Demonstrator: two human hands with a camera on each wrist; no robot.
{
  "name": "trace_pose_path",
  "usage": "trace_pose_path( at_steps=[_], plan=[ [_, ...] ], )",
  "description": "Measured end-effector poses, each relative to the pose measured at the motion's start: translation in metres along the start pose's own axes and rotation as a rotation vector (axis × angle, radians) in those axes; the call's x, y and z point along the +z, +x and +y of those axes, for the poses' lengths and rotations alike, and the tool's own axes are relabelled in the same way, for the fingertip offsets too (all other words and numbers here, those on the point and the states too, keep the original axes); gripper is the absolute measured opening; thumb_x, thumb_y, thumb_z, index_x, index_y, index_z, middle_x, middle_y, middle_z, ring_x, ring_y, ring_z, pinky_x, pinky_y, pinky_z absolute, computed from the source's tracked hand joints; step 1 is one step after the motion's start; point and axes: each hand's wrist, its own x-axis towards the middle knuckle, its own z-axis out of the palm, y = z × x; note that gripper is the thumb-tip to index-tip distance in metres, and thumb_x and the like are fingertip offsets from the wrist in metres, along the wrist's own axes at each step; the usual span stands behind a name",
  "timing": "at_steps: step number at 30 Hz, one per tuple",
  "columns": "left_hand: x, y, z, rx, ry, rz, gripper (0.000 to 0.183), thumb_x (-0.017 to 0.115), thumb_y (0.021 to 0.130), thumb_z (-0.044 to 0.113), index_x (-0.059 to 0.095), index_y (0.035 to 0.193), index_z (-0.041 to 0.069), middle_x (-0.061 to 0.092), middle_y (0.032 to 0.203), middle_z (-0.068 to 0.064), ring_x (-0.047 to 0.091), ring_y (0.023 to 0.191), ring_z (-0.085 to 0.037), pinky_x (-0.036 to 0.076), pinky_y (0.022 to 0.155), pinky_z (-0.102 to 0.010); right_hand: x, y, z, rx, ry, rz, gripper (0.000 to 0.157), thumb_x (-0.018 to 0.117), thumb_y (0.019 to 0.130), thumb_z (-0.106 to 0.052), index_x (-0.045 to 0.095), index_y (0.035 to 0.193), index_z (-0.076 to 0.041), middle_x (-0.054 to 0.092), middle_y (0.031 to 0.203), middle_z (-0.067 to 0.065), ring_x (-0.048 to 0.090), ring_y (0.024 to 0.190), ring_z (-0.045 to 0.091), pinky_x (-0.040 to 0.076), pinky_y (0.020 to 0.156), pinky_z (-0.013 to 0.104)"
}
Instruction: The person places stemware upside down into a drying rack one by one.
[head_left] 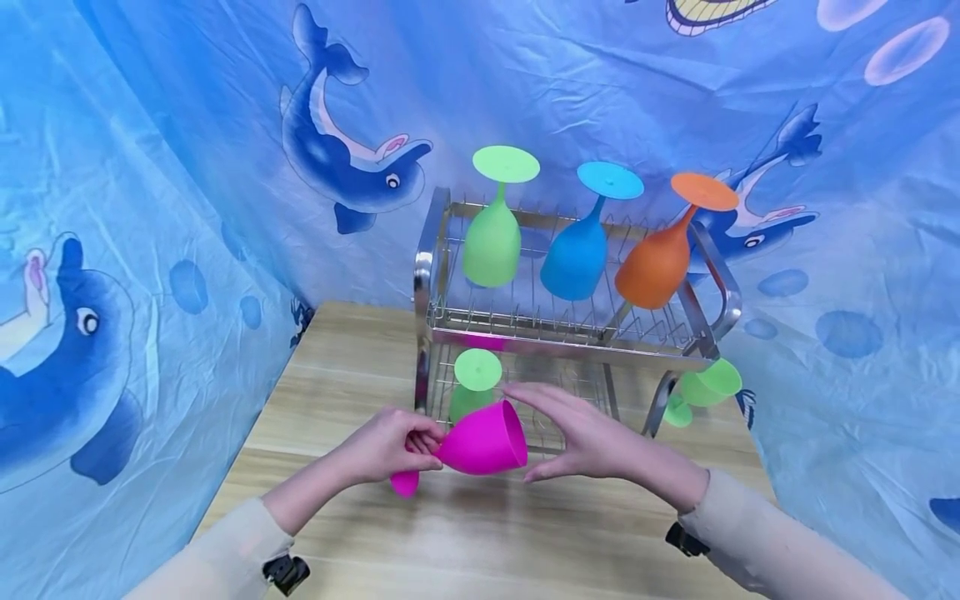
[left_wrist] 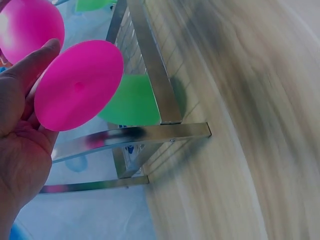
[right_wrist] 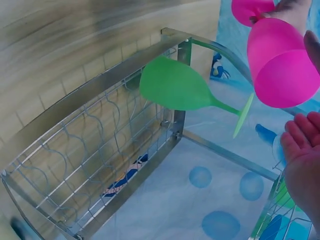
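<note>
A pink goblet [head_left: 480, 440] lies sideways in the air in front of the rack, its mouth turned to the right. My left hand [head_left: 390, 446] pinches its stem; in the left wrist view the round pink foot [left_wrist: 80, 85] shows beside the palm. Next to the mouth, my right hand [head_left: 581, 433] is spread with thumb and fingers apart, holding nothing. In the right wrist view, a gap shows between the right fingers [right_wrist: 298, 135] and the pink bowl [right_wrist: 280, 60]. Just behind, a green goblet [head_left: 477, 371] stands upside down on the rack's lower tier.
The two-tier metal rack [head_left: 570, 351] stands on a wooden table [head_left: 337, 367]. Upside down on its top tier are a light green goblet [head_left: 492, 246], a blue goblet [head_left: 575, 258] and an orange goblet [head_left: 654, 267]. Another green goblet [head_left: 708, 385] leans at its right side.
</note>
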Motion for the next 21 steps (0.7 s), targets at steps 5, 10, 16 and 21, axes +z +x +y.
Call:
trace_pose_path(
  at_steps=[5,10,16,21],
  plan=[
    [-0.004,0.000,0.002,0.002,0.009,-0.026,0.024,0.091,0.085,0.009,0.080,0.107,0.007,0.078,0.094,0.005,0.072,0.082,-0.001,0.064,0.074,-0.021,0.001,0.004,0.002,-0.044,-0.015,-0.004,0.112,0.096,0.075,-0.053,0.042,0.164,-0.013,0.049,0.164,0.004,0.049,0.149,0.030,0.055,0.110,0.056],
    [-0.007,0.001,0.004,0.006,0.006,-0.044,0.023,0.091,0.086,0.010,0.080,0.106,0.006,0.078,0.093,0.004,0.073,0.082,-0.001,0.064,0.074,-0.020,0.004,0.009,0.003,-0.049,-0.015,-0.044,0.111,0.096,0.075,-0.052,0.042,0.163,-0.013,0.050,0.162,0.005,0.050,0.148,0.030,0.056,0.108,0.056],
    [-0.011,0.003,0.005,0.014,0.004,-0.050,0.023,0.091,0.086,0.011,0.080,0.105,0.005,0.079,0.093,0.003,0.073,0.082,-0.002,0.064,0.073,-0.020,0.009,0.012,0.005,-0.071,-0.034,-0.045,0.111,0.096,0.075,-0.054,0.041,0.163,-0.014,0.051,0.160,0.006,0.050,0.147,0.030,0.057,0.108,0.053],
    [-0.011,0.005,0.005,0.024,0.018,-0.054,0.022,0.091,0.086,0.010,0.080,0.105,0.004,0.078,0.092,0.003,0.073,0.081,-0.001,0.064,0.073,-0.020,0.013,0.013,0.007,-0.107,-0.067,-0.023,0.101,0.098,0.075,-0.047,0.048,0.156,-0.013,0.057,0.154,0.005,0.056,0.142,0.028,0.058,0.108,0.050]
  ],
)
